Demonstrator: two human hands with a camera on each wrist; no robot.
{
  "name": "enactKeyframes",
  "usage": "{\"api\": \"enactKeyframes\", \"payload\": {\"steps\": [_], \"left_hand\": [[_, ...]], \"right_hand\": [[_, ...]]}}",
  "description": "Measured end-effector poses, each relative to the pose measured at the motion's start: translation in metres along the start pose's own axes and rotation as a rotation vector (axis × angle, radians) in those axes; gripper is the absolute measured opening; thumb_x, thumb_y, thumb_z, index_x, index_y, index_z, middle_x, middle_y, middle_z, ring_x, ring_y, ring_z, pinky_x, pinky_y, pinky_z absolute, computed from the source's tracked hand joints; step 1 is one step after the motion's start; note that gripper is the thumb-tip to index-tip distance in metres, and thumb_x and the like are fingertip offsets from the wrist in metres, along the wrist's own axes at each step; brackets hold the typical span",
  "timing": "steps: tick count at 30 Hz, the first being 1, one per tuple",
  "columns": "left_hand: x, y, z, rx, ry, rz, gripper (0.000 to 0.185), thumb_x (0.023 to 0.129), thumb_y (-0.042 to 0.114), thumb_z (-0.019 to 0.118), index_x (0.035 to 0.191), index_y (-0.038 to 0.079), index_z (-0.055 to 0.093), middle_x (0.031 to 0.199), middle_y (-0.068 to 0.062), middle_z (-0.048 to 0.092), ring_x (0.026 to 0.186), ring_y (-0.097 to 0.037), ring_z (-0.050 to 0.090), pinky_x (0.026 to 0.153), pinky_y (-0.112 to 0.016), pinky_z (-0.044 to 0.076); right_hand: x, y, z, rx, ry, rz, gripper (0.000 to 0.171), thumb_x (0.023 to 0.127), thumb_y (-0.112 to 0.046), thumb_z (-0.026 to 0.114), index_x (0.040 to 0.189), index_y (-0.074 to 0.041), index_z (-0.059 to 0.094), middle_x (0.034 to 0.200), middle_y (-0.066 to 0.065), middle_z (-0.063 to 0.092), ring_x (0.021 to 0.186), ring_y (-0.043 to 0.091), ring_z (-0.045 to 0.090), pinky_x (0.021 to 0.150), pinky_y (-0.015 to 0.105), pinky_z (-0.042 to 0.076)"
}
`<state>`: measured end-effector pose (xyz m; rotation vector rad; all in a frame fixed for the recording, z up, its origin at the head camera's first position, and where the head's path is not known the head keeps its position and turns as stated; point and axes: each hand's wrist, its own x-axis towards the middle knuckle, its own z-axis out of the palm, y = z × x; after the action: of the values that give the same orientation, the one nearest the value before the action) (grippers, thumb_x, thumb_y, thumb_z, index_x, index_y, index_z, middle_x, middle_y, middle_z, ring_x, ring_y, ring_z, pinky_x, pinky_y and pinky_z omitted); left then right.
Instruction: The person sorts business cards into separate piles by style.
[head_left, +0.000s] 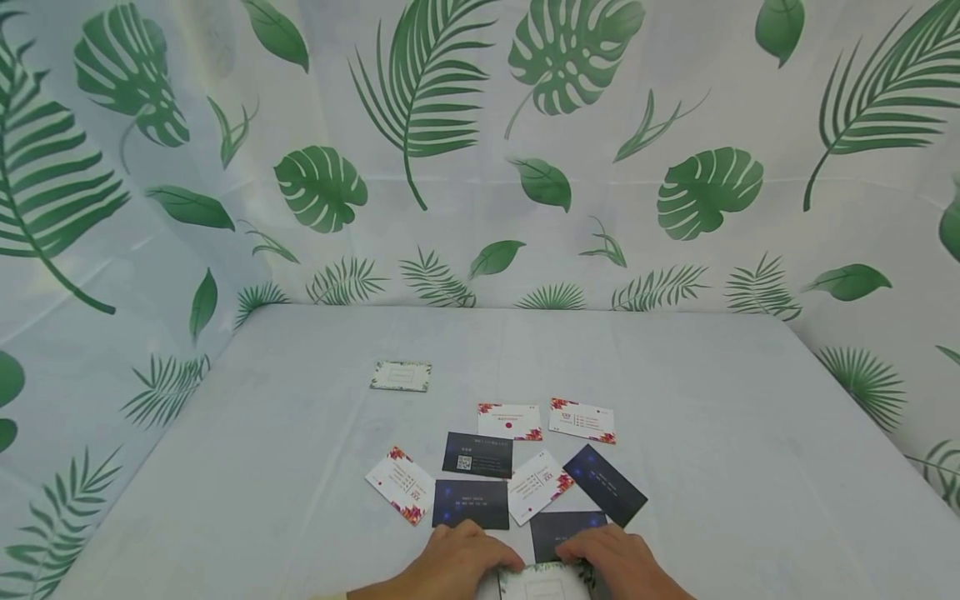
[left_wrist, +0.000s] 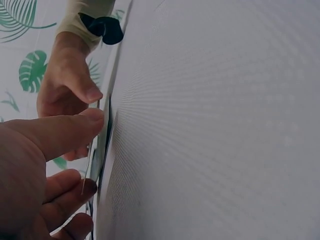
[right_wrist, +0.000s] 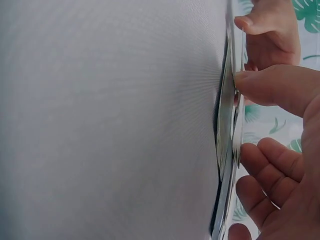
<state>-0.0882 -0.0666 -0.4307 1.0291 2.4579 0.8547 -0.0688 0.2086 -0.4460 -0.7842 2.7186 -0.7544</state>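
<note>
Left hand point(head_left: 457, 567) and right hand point(head_left: 618, 562) grip one loose stack of leaf-bordered cards point(head_left: 543, 577), one at each side; stack sits at the bottom of the head view, partly cut off. Thumbs and fingers bent in against card edges. Wrist views show the layers edge-on, not squared up; count unclear. Handling, judging by looks: light, thin, fairly stiff but bendable, probably slide on each other; corners could crease. Best hold: opposite edges, gentle pinch, no bowing. Just beyond: dark cards point(head_left: 471, 504) and white cards with red corners point(head_left: 401, 483), flat, scattered, some touching. Lone pale card point(head_left: 401, 376) lies well apart, far left. Surface: pale flat table point(head_left: 240, 483), faint creases. Room: white cloth walls point(head_left: 465, 196) printed with green leaves, back and both sides.
</note>
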Motion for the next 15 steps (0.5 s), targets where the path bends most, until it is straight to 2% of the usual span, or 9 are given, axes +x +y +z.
{"api": "enactKeyframes", "payload": {"steps": [9, 13, 15], "left_hand": [[-0.003, 0.003, -0.006, -0.019, 0.012, -0.008, 0.052, 0.08, 0.04, 0.084, 0.125, 0.02, 0.068, 0.117, 0.019, 0.063, 0.094, 0.002, 0.042, 0.076, -0.02, 0.03], [-0.004, 0.004, -0.009, -0.061, 0.024, -0.061, 0.057, 0.077, 0.042, 0.086, 0.127, 0.024, 0.067, 0.114, 0.019, 0.06, 0.096, -0.001, 0.041, 0.077, -0.023, 0.033], [-0.004, 0.005, -0.01, -0.091, 0.029, -0.09, 0.057, 0.076, 0.041, 0.087, 0.127, 0.026, 0.067, 0.11, 0.019, 0.057, 0.096, -0.002, 0.041, 0.078, -0.025, 0.035]], "right_hand": [[0.0, -0.007, -0.005, -0.006, 0.052, -0.031, 0.063, 0.078, -0.067, 0.071, 0.123, -0.025, 0.059, 0.119, -0.016, 0.057, 0.105, 0.009, 0.048, 0.088, 0.052, 0.047], [-0.001, -0.011, -0.011, -0.009, 0.085, -0.04, 0.066, 0.077, -0.068, 0.072, 0.124, -0.024, 0.059, 0.121, -0.015, 0.057, 0.104, 0.008, 0.046, 0.086, 0.05, 0.045], [-0.001, -0.013, -0.013, -0.001, 0.084, -0.015, 0.068, 0.075, -0.067, 0.075, 0.125, -0.024, 0.059, 0.121, -0.015, 0.058, 0.105, 0.01, 0.046, 0.086, 0.052, 0.043]]}}
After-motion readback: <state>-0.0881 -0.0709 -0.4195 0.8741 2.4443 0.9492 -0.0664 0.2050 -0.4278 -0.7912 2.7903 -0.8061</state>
